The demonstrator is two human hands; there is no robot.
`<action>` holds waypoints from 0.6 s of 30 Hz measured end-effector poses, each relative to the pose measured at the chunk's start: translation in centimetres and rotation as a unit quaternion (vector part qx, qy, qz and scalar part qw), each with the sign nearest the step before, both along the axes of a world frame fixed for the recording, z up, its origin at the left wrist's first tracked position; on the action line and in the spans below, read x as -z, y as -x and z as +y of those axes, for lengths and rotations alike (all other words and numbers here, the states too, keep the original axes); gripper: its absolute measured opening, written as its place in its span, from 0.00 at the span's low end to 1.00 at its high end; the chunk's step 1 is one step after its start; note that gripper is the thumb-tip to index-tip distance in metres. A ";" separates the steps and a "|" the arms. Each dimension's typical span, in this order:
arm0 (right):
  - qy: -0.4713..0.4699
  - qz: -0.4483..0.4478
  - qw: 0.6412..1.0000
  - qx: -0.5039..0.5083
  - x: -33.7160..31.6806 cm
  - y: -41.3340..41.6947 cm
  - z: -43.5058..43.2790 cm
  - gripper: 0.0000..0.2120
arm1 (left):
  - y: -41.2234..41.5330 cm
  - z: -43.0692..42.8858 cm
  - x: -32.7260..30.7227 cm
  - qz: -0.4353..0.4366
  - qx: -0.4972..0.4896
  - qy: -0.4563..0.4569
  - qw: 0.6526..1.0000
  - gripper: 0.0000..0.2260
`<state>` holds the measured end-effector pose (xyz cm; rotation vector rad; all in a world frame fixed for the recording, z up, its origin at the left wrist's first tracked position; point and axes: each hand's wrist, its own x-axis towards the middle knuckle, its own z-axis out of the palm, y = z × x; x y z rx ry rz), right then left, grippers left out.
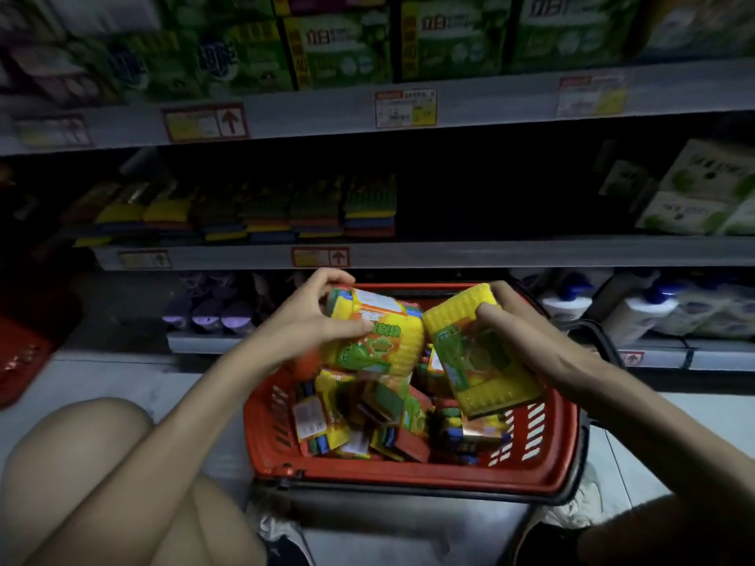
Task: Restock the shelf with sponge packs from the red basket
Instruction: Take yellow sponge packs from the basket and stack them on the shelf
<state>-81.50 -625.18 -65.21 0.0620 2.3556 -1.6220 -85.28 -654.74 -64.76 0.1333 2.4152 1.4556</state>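
Nearest, at 6 o'clock, the red basket (408,482) sits on the floor, heaped with sponge packs. Over it the left hand (310,316) curls its grip round the left pack (380,337). The right hand (514,320) clasps the tilted right pack (478,353). Glossy wrap may slip, and at 12 o'clock the dim shelf (408,255) risks toppled stacks (367,206).

Red basket (408,480) on floor, directly below both grips, holding loose sponge packs (367,414) jumbled at all angles. Left pack (380,328) held in left grip (314,320): yellow ribbed sponge, green/orange label, tilted, above basket's far side. Right pack (478,353) in right grip (514,320), same type, label up, slanting down twd basket's right wall; the 2 nearly touch. Shelf (449,253) just beyond grips; stacked packs (286,210) on it, beyond & left of left grip.
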 end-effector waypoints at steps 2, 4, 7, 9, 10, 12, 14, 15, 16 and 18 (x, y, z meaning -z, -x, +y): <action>-0.009 0.015 1.000 0.004 0.1 -0.1 0.1 0.05 | 0.2 0.7 -0.4 0.004 -0.021 0.000 1.000 0.28; -0.003 0.022 1.000 0.010 0.0 -0.3 0.4 0.11 | 0.3 1.2 -1.1 0.008 -0.046 -0.021 0.999 0.29; -0.001 0.033 0.999 -0.005 -0.9 -0.6 0.8 0.17 | 0.1 2.3 -2.3 0.023 -0.061 -0.068 0.996 0.25; -0.006 0.045 0.999 -0.021 -1.5 -0.7 1.0 0.15 | -0.1 3.2 -3.0 0.019 -0.052 -0.091 0.994 0.24; -0.014 0.053 0.998 -0.029 -1.8 -0.8 1.1 0.15 | -0.3 3.7 -3.4 0.010 -0.043 -0.091 0.995 0.24; -0.033 0.066 0.996 -0.047 -2.1 -0.9 1.4 0.14 | -0.4 4.3 -4.0 -0.010 -0.014 -0.072 0.997 0.30; -0.040 0.069 0.995 -0.065 -2.5 -1.3 1.8 0.13 | -0.4 4.4 -4.6 -0.032 0.032 -0.035 0.998 0.39; -0.044 0.070 0.993 -0.080 -2.7 -1.4 2.0 0.14 | -0.3 4.2 -4.9 -0.043 0.058 -0.007 0.997 0.43; -0.048 0.069 0.992 -0.095 -2.9 -1.4 2.1 0.15 | -0.4 4.1 -5.3 -0.052 0.083 0.020 0.995 0.45; -0.058 0.063 0.988 -0.126 -3.1 -1.2 2.1 0.17 | -0.2 4.0 -5.7 -0.060 0.108 0.048 0.991 0.47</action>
